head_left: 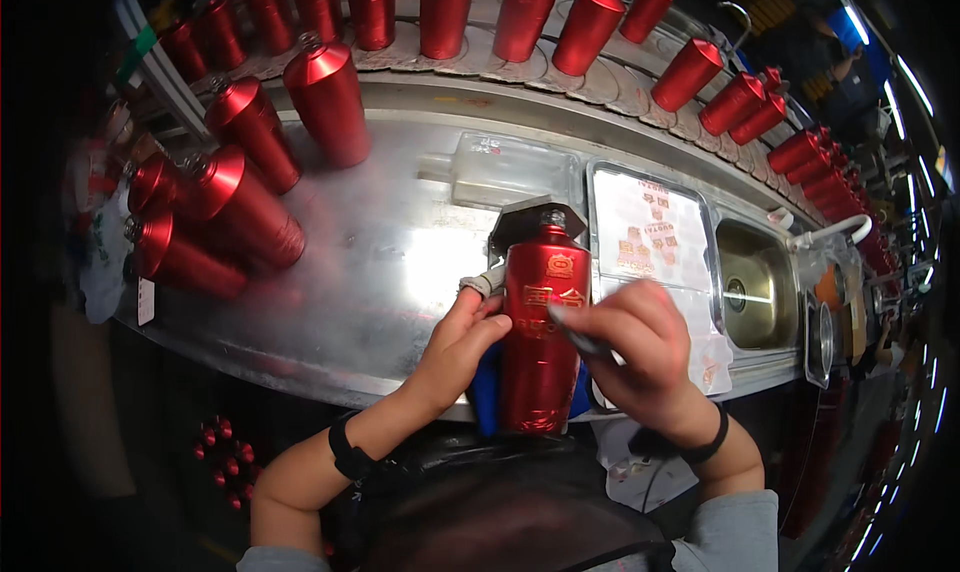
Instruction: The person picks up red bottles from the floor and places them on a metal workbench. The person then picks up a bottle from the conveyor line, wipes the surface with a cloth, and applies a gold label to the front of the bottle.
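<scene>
A red metallic bottle (545, 372) with gold printing lies tilted in front of me, its neck pointing away, against a black angular rest (510, 222). Something blue (487, 387) shows beneath it. My left hand (455, 357) grips its left side, with the thumb along the edge and a pale wrap on one fingertip. Over the printed front, my right hand (640, 347) is closed in a pinch, blurred by motion. A greyish piece shows at its fingertips, touching or just above the bottle; its kind is unclear.
Printed decal sheets (650, 227) lie in a tray right of the bottle, beside a metal sink (755, 282) with a white faucet (835, 232). A clear plastic box (515, 172) sits behind. Several red bottles (245, 207) stand at left; more line the curved conveyor (480, 72).
</scene>
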A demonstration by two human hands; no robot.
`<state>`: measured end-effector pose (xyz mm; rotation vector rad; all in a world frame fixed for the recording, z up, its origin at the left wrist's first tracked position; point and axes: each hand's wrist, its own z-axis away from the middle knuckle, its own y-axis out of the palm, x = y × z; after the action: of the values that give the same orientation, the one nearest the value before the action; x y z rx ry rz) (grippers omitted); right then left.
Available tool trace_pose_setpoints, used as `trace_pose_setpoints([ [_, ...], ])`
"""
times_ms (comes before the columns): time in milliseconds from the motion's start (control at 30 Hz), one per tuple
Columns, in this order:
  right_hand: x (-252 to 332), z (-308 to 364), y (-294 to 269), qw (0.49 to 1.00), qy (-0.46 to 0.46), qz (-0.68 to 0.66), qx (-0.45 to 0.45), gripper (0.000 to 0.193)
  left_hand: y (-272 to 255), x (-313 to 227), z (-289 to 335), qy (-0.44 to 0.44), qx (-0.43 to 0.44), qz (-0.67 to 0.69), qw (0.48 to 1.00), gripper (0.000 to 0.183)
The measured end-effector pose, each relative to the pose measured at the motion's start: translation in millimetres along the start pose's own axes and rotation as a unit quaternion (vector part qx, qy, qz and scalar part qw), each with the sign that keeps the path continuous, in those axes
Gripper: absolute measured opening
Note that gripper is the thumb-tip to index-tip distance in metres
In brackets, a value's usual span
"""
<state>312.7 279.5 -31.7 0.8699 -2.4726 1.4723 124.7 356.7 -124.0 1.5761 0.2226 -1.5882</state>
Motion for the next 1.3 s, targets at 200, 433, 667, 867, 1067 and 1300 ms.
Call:
trace_pose_setpoints([
  [200,14,0,31,0.99,-0.097,0.055,0.089,0.029,0,-5,11,-0.026,-0.033,-0.016,0.999,0.053],
  [433,6,-4,17,0.996,-0.06,0.063,0.023,0.021,2,-2,9,0.006,-0.042,-0.026,0.999,0.056],
  [667,5,32,9,0.968,0.154,-0.172,-0.096,0.024,19,-3,-5,0.023,-0.014,-0.005,1.0,0.054],
  [867,-38,58,20,0.827,0.44,-0.301,-0.182,0.019,25,2,-9,0.021,-0.033,-0.088,0.995,0.064],
  [1067,-26,53,18,0.827,0.379,-0.369,-0.19,0.021,31,6,-8,0.122,-0.09,-0.188,0.97,0.068],
  [1300,-64,82,19,0.804,0.45,-0.323,-0.213,0.02,45,-28,-11,0.292,-0.021,-0.633,0.717,0.044],
])
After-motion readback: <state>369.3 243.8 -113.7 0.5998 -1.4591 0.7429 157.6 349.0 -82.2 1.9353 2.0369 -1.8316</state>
